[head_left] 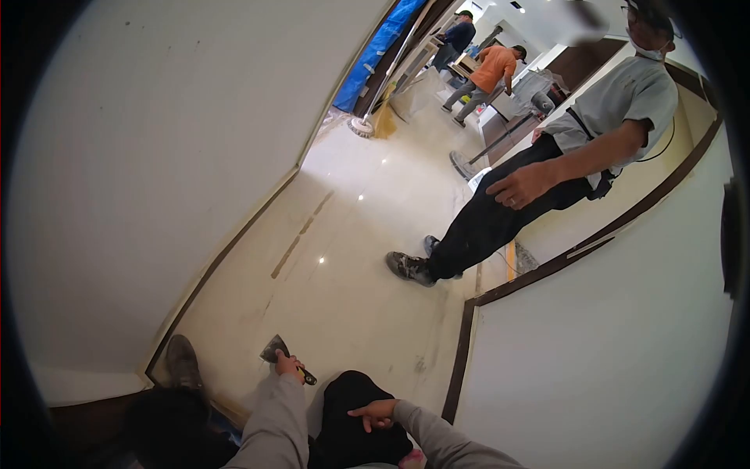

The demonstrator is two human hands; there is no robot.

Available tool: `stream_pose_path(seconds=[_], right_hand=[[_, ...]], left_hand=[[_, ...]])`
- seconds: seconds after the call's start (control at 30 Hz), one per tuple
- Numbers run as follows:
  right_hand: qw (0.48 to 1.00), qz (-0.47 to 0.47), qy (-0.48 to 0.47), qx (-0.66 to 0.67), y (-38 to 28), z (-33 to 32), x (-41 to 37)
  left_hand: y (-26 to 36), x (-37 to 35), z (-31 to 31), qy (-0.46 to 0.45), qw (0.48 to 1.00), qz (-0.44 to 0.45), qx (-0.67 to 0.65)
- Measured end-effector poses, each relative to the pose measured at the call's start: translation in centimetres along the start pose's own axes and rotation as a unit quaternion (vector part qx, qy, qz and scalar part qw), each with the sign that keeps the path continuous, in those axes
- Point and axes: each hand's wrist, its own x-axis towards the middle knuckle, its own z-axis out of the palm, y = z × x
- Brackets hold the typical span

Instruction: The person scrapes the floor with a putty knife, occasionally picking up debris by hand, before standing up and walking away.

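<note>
My left hand (290, 365) is closed round the handle of a scraper (273, 347). Its wide, worn blade points up and left, close over the pale, shiny floor (344, 313), and the dark handle end sticks out past my fingers. My right hand (373, 415) lies over my black-trousered knee (353, 391), holding nothing, its index finger stretched out and the others loosely bent. A brown strip of marks (301, 236) runs along the floor ahead of the scraper. At the left wall, my dark shoe (183, 361) stands on the floor.
A person in a grey shirt (625, 102) stands ahead on the right, beside a doorway. Two people work farther back, one in an orange shirt (492, 69). A long-handled round brush (361, 127) leans near blue sheeting (383, 51). Walls with dark skirting (234, 252) flank the passage.
</note>
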Motion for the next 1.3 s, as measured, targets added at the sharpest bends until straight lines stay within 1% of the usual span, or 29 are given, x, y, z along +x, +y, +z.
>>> stream_pose_path(seconds=[0.07, 0.13, 0.17, 0.2, 0.23, 0.27, 0.3, 0.33, 0.4, 0.43, 0.47, 0.5, 0.57, 0.63, 0.7, 0.73, 0.8, 0.83, 0.9, 0.93, 0.97, 1.03, 1.07, 1.13, 1.17, 1.23, 1.27, 1.3], right_hand=[[1.000, 0.005, -0.004, -0.023, -0.9, 0.1, -0.3], [0.982, -0.099, 0.104, -0.123, -1.8, 0.6, -0.8], [0.982, -0.099, 0.100, -0.123, -2.0, 0.7, 0.1], [0.963, -0.189, 0.186, -0.048, -2.6, 0.6, 1.5], [0.923, -0.275, 0.269, 0.031, -3.4, 0.4, 3.0], [0.878, -0.317, 0.359, -0.006, -4.2, 0.2, 4.5], [0.821, -0.354, 0.446, -0.044, -5.2, -0.1, 5.9], [0.820, -0.356, 0.446, -0.042, -6.4, -0.2, 7.2], [0.753, -0.386, 0.532, -0.023, -8.8, 0.2, 9.5], [0.753, -0.387, 0.531, -0.022, -10.0, 0.3, 10.0], [0.792, -0.385, 0.474, 0.011, -11.0, 0.2, 10.3], [0.826, -0.379, 0.414, 0.044, -12.0, 0.1, 10.6], [0.819, -0.383, 0.426, 0.020, -13.1, -0.4, 10.8], [0.812, -0.385, 0.439, -0.007, -12.8, -1.3, 12.0], [0.835, -0.381, 0.396, 0.033, -12.3, -1.9, 12.7], [0.834, -0.379, 0.399, 0.034, -12.0, -1.8, 13.0], [0.825, -0.421, 0.373, 0.058, -11.4, -1.9, 12.8], [0.822, -0.420, 0.380, 0.063, -11.5, -1.7, 11.6], [0.858, -0.342, 0.330, 0.196, -11.5, -0.8, 9.8], [0.842, -0.347, 0.348, 0.223, -11.5, 0.0, 8.6], [0.839, -0.348, 0.352, 0.225, -11.4, 0.0, 8.8], [0.771, -0.390, 0.497, 0.084, -10.4, -0.6, 10.2], [0.769, -0.390, 0.500, 0.086, -10.0, -0.8, 10.5], [0.729, -0.427, 0.532, 0.055, -9.7, -0.6, 10.0], [0.728, -0.426, 0.534, 0.057, -9.5, -0.5, 9.8], [0.717, -0.433, 0.544, 0.054, -9.5, 0.2, 9.3], [0.716, -0.432, 0.545, 0.054, -9.5, 0.4, 9.0], [0.711, -0.429, 0.555, 0.052, -9.4, 0.3, 9.4]], left_hand=[[0.0, 0.6, -0.4, -0.012, 1.000, -0.007, -0.008], [0.3, -0.1, 0.3, -0.003, 1.000, 0.003, 0.005], [0.4, -0.6, 0.3, 0.006, 1.000, 0.011, 0.022], [0.4, -0.6, 0.1, 0.009, 1.000, 0.011, 0.023], [0.5, -0.7, 0.1, -0.004, 0.999, 0.015, 0.036], [0.5, -0.7, -0.1, -0.017, 0.998, 0.017, 0.051], [0.5, -0.9, -0.2, -0.017, 0.998, 0.018, 0.054], [0.6, -0.9, -0.1, -0.027, 0.998, 0.006, 0.058], [0.5, -1.2, 0.2, -0.035, 0.997, -0.005, 0.062], [0.2, -1.0, 0.3, -0.057, 0.995, -0.009, 0.078], [-0.1, -0.8, 0.4, -0.078, 0.993, -0.015, 0.093], [-0.1, -0.9, 0.5, -0.078, 0.993, -0.016, 0.092], [-0.3, -0.7, 0.8, -0.156, 0.982, -0.040, 0.103], [-0.3, -1.4, 1.4, -0.155, 0.982, -0.044, 0.101], [-0.1, -1.4, 1.7, -0.175, 0.974, -0.062, 0.126], [-0.1, -1.2, 1.4, -0.178, 0.974, -0.065, 0.127], [-0.3, -1.0, 1.4, -0.232, 0.959, -0.111, 0.119], [-0.3, -1.5, 1.9, -0.238, 0.956, -0.117, 0.124], [-0.1, -3.0, 2.3, -0.284, 0.939, -0.169, 0.091], [-0.1, -3.0, 2.1, -0.302, 0.937, -0.146, 0.095], [0.2, -2.8, 1.8, -0.306, 0.935, -0.149, 0.099], [0.5, -2.8, 1.8, -0.318, 0.931, -0.124, 0.130], [0.4, -2.8, 1.9, -0.320, 0.930, -0.126, 0.132], [0.2, -2.9, 2.2, -0.262, 0.945, -0.101, 0.167], [0.2, -2.9, 2.3, -0.264, 0.944, -0.103, 0.169], [0.6, -3.9, 2.4, -0.255, 0.950, -0.136, 0.114], [0.7, -4.5, 2.5, -0.257, 0.950, -0.138, 0.114], [1.3, -6.7, 3.3, -0.281, 0.945, -0.145, 0.080]])
